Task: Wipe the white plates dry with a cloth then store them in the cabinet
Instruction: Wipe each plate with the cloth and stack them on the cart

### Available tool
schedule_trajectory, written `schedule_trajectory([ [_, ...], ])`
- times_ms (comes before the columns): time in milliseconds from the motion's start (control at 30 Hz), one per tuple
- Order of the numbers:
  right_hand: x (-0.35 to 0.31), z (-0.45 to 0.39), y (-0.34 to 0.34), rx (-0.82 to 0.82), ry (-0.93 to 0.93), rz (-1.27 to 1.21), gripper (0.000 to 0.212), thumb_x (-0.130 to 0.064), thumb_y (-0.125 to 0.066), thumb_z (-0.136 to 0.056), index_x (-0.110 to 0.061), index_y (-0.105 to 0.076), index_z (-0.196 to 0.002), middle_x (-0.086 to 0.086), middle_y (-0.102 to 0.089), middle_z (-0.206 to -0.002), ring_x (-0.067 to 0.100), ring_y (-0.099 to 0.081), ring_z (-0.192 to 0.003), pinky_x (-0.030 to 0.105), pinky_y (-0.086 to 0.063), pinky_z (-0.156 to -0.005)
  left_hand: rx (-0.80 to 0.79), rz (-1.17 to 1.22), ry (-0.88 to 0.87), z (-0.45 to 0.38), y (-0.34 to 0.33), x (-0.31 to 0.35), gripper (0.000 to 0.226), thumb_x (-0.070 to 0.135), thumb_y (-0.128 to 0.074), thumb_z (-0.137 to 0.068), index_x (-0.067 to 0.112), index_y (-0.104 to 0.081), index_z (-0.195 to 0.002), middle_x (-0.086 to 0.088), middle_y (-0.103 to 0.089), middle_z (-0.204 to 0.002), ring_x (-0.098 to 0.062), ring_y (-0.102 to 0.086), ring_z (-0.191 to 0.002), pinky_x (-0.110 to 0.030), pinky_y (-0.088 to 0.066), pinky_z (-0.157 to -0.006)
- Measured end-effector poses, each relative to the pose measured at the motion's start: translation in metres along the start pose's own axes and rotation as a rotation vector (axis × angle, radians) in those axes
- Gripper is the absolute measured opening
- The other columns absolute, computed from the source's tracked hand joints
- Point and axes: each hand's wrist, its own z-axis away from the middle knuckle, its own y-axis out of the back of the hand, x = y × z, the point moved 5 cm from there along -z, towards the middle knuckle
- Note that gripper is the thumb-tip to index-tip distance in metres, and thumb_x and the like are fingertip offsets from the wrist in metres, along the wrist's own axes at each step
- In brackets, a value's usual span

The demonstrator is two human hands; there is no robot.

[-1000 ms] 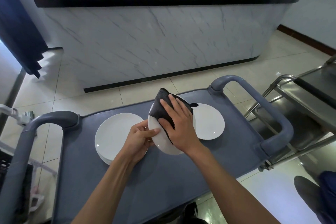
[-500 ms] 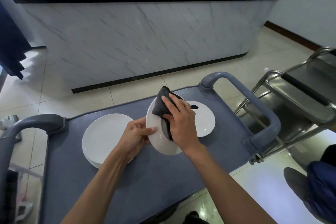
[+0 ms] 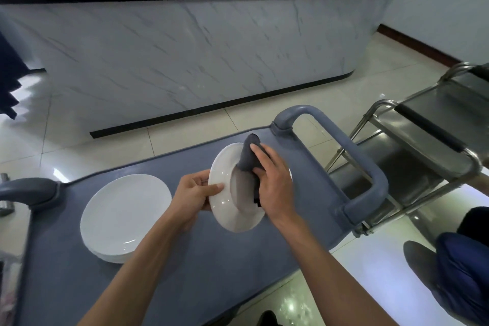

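Note:
A white plate (image 3: 227, 201) is held tilted above the grey cart top (image 3: 201, 280). My left hand (image 3: 191, 193) pinches its left rim, thumb on the face. My right hand (image 3: 274, 182) holds a dark grey cloth (image 3: 247, 156) against the plate's hollow. A stack of white plates (image 3: 119, 217) lies on the cart to the left. Another white plate on the cart behind is almost wholly hidden by my right hand and the held plate.
The cart has grey loop handles at the right (image 3: 352, 164) and left (image 3: 29, 190). A steel trolley (image 3: 434, 140) stands at the right. A marble-fronted counter (image 3: 190, 55) with a black top runs across the back. A person's dark trouser leg (image 3: 465, 275) shows at lower right.
The held plate has tipped more upright, its face turned further towards my right hand. My right hand and the cloth have slid down the plate. The view has swung left.

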Motion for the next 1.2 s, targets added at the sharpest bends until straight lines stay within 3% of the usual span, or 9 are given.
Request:
schedule_trajectory([
  [167, 0.030, -0.010, 0.025, 0.017, -0.026, -0.044, 0.052, -0.005, -0.058, -0.097, -0.025, -0.052, -0.144, -0.002, -0.050, -0.147, 0.020, -0.047, -0.126, 0.029, -0.042, -0.105, 0.133, -0.206, -0.092, -0.023, -0.014, 0.013, 0.023, 0.000, -0.064, -0.093, 0.016, -0.077, -0.103, -0.017, -0.076, -0.093, -0.034, -0.071, -0.083, -0.049, -0.059, -0.070],
  [300, 0.052, -0.014, 0.041, 0.001, -0.052, -0.059, 0.053, -0.003, -0.057, -0.097, -0.024, -0.050, -0.145, -0.002, -0.049, -0.146, 0.017, -0.045, -0.127, 0.010, -0.031, -0.104, 0.230, -0.550, -0.149, -0.045, -0.030, 0.026, 0.021, 0.009, -0.063, -0.093, 0.024, -0.076, -0.098, 0.001, -0.076, -0.084, -0.020, -0.071, -0.077, -0.037, -0.057, -0.067],
  [367, 0.062, -0.015, 0.048, -0.006, -0.075, -0.074, 0.053, -0.004, -0.056, -0.097, -0.024, -0.050, -0.146, -0.002, -0.048, -0.147, 0.018, -0.045, -0.129, 0.007, -0.028, -0.104, 0.247, -0.727, -0.181, -0.057, -0.043, 0.031, 0.021, 0.010, -0.057, -0.089, 0.023, -0.073, -0.092, 0.002, -0.073, -0.077, -0.023, -0.068, -0.074, -0.038, -0.055, -0.060],
  [500, 0.080, -0.014, 0.057, -0.040, -0.099, -0.106, 0.052, -0.009, -0.054, -0.100, -0.026, -0.045, -0.148, -0.002, -0.046, -0.149, 0.018, -0.044, -0.132, 0.026, -0.040, -0.108, 0.272, -1.096, -0.256, -0.072, -0.068, 0.028, 0.021, 0.006, -0.051, -0.085, 0.022, -0.064, -0.084, -0.001, -0.061, -0.064, -0.031, -0.057, -0.063, -0.033, -0.044, -0.052],
  [567, 0.089, -0.013, 0.061, -0.047, -0.105, -0.112, 0.053, -0.009, -0.053, -0.100, -0.028, -0.044, -0.149, -0.004, -0.045, -0.149, 0.017, -0.043, -0.132, 0.029, -0.042, -0.108, 0.279, -1.198, -0.290, -0.077, -0.082, 0.024, 0.024, 0.004, -0.049, -0.085, 0.023, -0.062, -0.087, -0.002, -0.060, -0.063, -0.033, -0.055, -0.062, -0.033, -0.043, -0.053],
  [767, 0.117, -0.006, 0.078, -0.041, -0.134, -0.123, 0.053, -0.008, -0.056, -0.099, -0.026, -0.046, -0.148, -0.002, -0.047, -0.147, 0.019, -0.043, -0.135, 0.039, -0.046, -0.108, 0.273, -1.351, -0.310, -0.084, -0.113, -0.003, 0.045, 0.001, -0.052, -0.086, 0.024, -0.069, -0.121, -0.005, -0.075, -0.099, -0.037, -0.066, -0.090, -0.033, -0.045, -0.066],
  [933, 0.134, 0.001, 0.083, -0.055, -0.129, -0.148, 0.052, -0.007, -0.056, -0.098, -0.024, -0.048, -0.147, -0.001, -0.048, -0.146, 0.018, -0.043, -0.135, 0.039, -0.047, -0.108, 0.280, -1.387, -0.301, -0.090, -0.127, -0.023, 0.053, 0.002, -0.053, -0.084, 0.027, -0.067, -0.128, 0.000, -0.074, -0.118, -0.031, -0.068, -0.105, -0.036, -0.051, -0.079],
  [1133, 0.148, 0.006, 0.088, -0.076, -0.145, -0.155, 0.052, -0.005, -0.056, -0.098, -0.022, -0.048, -0.147, 0.000, -0.049, -0.146, 0.017, -0.043, -0.136, 0.038, -0.045, -0.110, 0.232, -1.459, -0.352, -0.089, -0.145, -0.043, 0.057, -0.006, -0.057, -0.075, 0.021, -0.071, -0.123, -0.003, -0.075, -0.106, -0.033, -0.070, -0.093, -0.037, -0.052, -0.068],
  [1200, 0.150, 0.008, 0.088, -0.078, -0.146, -0.151, 0.052, -0.005, -0.057, -0.098, -0.021, -0.049, -0.147, 0.000, -0.050, -0.146, 0.016, -0.043, -0.136, 0.036, -0.044, -0.110, 0.179, -1.507, -0.352, -0.087, -0.151, -0.051, 0.055, -0.005, -0.057, -0.077, 0.020, -0.068, -0.125, -0.003, -0.072, -0.111, -0.032, -0.067, -0.096, -0.040, -0.052, -0.073],
])
